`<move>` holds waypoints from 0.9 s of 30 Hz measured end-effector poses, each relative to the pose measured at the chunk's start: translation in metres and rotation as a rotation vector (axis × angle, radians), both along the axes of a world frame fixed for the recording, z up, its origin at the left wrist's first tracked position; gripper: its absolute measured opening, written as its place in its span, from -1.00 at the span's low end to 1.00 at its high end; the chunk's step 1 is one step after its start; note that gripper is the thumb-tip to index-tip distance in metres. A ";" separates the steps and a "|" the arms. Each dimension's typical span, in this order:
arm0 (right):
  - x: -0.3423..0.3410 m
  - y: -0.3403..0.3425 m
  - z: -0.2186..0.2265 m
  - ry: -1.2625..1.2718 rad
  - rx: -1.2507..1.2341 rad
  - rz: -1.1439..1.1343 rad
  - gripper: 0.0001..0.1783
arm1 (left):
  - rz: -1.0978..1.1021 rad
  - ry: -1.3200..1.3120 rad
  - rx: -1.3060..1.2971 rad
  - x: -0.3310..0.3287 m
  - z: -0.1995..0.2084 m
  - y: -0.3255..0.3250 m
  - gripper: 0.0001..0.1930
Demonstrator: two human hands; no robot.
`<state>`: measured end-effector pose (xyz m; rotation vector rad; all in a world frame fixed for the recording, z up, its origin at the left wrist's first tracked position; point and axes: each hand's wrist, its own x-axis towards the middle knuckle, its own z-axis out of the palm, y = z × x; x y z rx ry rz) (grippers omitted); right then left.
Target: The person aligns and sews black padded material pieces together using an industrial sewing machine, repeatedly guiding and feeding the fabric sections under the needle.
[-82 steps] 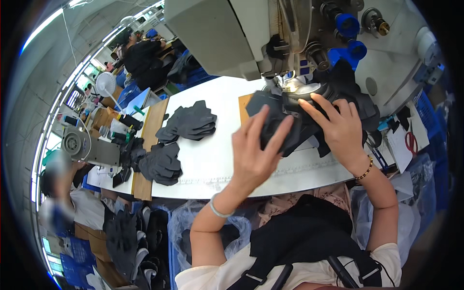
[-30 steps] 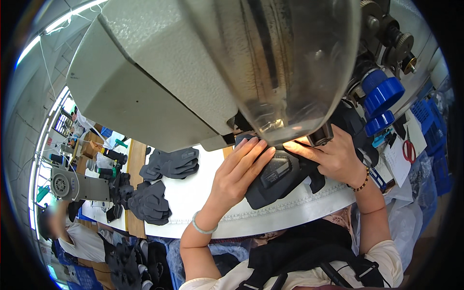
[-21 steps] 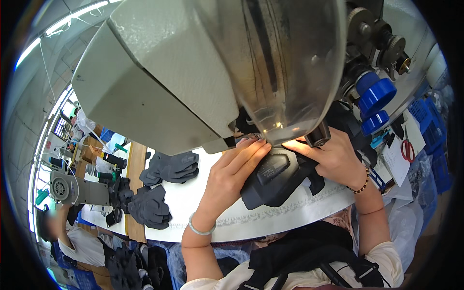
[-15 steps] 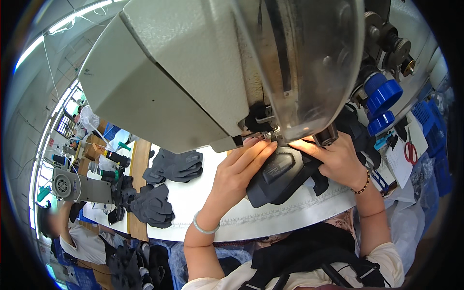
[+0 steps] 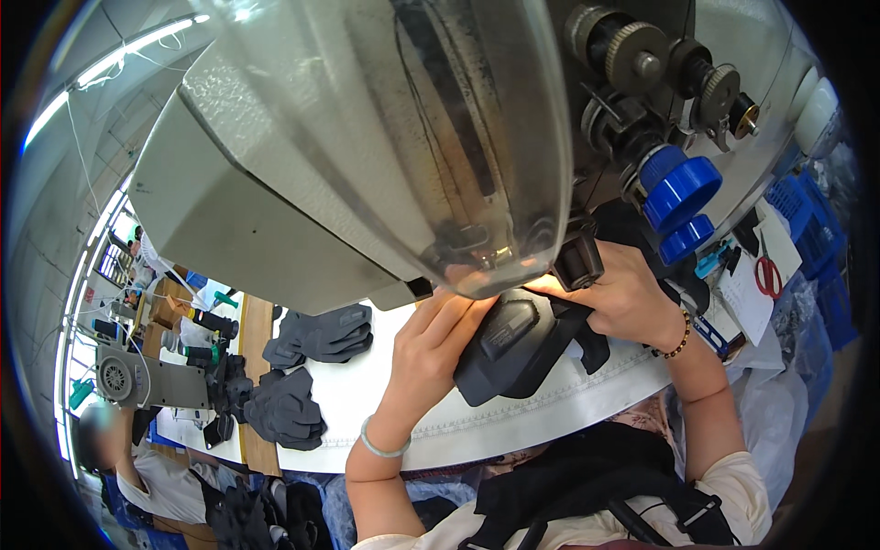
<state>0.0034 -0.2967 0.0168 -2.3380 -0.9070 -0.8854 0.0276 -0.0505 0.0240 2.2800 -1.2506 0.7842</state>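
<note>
At the sewing machine (image 5: 229, 192), a dark grey fabric piece with a raised oval moulded patch (image 5: 504, 332) lies on the white machine table (image 5: 367, 394). My left hand (image 5: 431, 344) presses on its left edge, fingers straight and close together, fingertips hidden behind the clear guard (image 5: 477, 137). On the other side, my right hand (image 5: 628, 293) grips the piece's far right edge with fingers bent; its fingertips are partly covered by the machine head. The needle area is blurred behind the guard, with a warm light on it. Black material hangs beside my right hand.
Two stacks of dark grey pieces (image 5: 321, 335) lie left of my left arm. Blue tension knobs (image 5: 680, 192) jut out above my right hand. Red-handled scissors (image 5: 768, 278) rest on paper at the right. Another person (image 5: 156, 477) sits by a second machine (image 5: 151, 374) at the far left.
The view has shifted, so the machine's guard and knobs appear farther left and the table slightly lower. Both hands stay on the fabric piece at the needle area.
</note>
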 end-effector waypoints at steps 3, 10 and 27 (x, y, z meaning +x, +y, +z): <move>-0.002 0.002 0.006 -0.082 -0.038 -0.006 -0.46 | -0.050 -0.047 -0.022 0.005 -0.002 0.002 -0.57; 0.003 0.006 0.003 -0.092 -0.035 -0.024 -0.48 | -0.016 -0.052 -0.040 0.010 -0.004 0.002 -0.46; -0.002 0.006 0.002 -0.121 -0.022 -0.045 -0.50 | -0.065 -0.131 -0.026 0.011 -0.008 0.003 -0.51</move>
